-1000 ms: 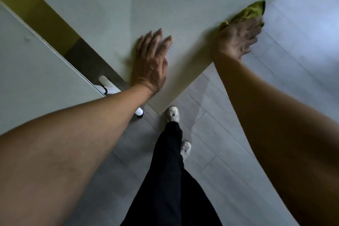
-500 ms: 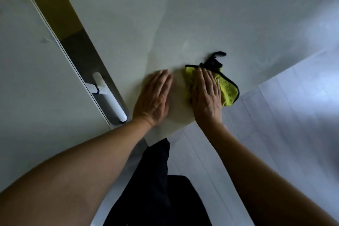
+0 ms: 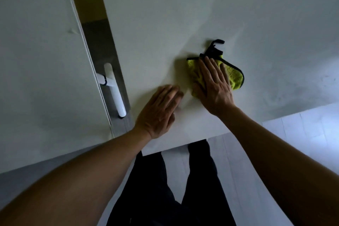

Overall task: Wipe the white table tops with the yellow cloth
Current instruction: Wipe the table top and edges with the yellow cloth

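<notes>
Under the right hand (image 3: 214, 86), whose grip is a flat press with straight fingers spread across the top, lies the yellow cloth (image 3: 233, 74), bunched on the white surface (image 3: 165, 29) not far from its near edge. Yellow pile shows on both sides of the fingers, and a black hem with a loose black loop sticks out past the fingertips. Just beside it the left hand (image 3: 159, 110) rests flat on the same surface, its grip apart and holding nothing.

Soft, light and limp, the cloth should slide easily on the smooth top and will likely crumple or roll if pushed from one edge, so downward pressure from a broad palm over its middle looks like the right hold. A second white surface (image 3: 40, 60) stands to the left, apart from the first, with a white table leg (image 3: 113, 88) visible in the gap between them.
</notes>
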`<state>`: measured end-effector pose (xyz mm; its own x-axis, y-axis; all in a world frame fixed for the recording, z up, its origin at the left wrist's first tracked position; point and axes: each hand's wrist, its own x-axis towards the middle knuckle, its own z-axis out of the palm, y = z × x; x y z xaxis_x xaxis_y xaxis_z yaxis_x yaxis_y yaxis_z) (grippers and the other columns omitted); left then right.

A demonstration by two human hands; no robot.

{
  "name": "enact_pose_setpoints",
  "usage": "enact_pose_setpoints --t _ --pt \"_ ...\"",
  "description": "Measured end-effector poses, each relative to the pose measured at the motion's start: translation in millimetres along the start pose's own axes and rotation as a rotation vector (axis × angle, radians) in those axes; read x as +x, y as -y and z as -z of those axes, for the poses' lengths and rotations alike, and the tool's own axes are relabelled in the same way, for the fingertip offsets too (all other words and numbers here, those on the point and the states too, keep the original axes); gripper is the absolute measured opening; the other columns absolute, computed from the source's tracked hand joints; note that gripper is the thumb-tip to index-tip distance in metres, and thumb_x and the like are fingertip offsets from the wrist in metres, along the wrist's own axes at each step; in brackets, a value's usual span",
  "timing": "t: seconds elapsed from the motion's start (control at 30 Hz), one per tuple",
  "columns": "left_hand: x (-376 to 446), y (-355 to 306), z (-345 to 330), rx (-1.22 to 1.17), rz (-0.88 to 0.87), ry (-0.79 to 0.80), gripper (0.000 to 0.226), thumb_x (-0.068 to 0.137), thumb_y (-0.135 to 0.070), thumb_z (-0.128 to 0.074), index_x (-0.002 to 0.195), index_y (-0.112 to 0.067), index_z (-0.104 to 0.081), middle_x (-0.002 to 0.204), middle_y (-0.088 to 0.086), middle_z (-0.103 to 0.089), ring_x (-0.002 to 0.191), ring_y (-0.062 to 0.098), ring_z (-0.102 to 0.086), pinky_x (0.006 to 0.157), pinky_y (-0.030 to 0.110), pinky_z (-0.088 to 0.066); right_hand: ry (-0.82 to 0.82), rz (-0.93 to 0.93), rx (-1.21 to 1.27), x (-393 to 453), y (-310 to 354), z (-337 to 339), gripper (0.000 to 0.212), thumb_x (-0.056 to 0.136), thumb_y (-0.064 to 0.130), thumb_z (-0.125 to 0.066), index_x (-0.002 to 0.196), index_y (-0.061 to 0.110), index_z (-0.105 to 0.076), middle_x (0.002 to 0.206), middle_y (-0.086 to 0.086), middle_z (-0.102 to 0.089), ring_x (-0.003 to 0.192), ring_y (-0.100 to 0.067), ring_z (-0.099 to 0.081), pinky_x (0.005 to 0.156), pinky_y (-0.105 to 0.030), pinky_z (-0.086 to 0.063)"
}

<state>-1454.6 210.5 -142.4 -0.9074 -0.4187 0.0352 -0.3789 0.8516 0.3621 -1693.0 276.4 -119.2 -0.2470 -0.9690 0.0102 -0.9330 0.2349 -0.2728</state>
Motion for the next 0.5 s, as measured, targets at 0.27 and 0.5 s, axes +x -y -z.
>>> enact_pose_setpoints --t 0.27,0.5 --pt "1 -6 1 0.087 0.01 -0.008 0.06 0.099 -0.022 -0.052 0.156 -0.007 -0.047 0.163 0.021 -0.04 0.153 0.04 -0.034 0.129 0.052 -0.023 -0.059 0.116 0.07 9 -10 -8 0.059 0.102 0.034 -0.049 0.154 0.01 -0.035 0.163 -0.007 -0.03 0.153 -0.022 -0.021 0.122 -0.053 -0.021" --pt "2 -72 -14 0.181 0.609 -0.231 0.059 0.094 -0.009 -0.053 0.154 -0.008 -0.051 0.159 0.02 -0.045 0.149 0.038 -0.043 0.126 0.05 -0.03 0.111 0.441 0.075 42 -35 7 0.063 0.102 0.042 -0.044 0.155 0.008 -0.035 0.163 -0.008 -0.028 0.154 -0.023 -0.018 0.124 -0.05 -0.019"
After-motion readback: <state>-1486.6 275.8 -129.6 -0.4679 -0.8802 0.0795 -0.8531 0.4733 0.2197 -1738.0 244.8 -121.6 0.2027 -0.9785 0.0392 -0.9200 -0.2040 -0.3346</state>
